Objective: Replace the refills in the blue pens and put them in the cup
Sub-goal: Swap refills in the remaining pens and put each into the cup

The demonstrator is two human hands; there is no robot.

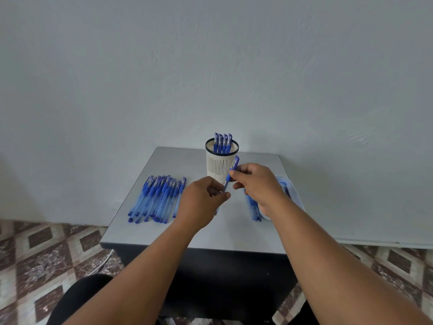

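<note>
Both hands met over the middle of the grey tabletop (164, 158), sharing one blue pen (230, 177) that slanted up toward the cup (219, 165). The left hand (201, 200) had its fingers curled round the pen's lower barrel; the right hand (255, 181) pinched the upper part near the cap, thumb and fingertips closed on it. The pen's cap end stood just in front of the cup's right side. The white slotted cup stood at the far edge and held four capped pens (222, 143) upright. A pile of pens (157, 198) lay flat to the left. To the right, a white tray (293, 191) sat partly hidden behind the right wrist, with a few more blue pieces (254, 209) beside it.
</note>
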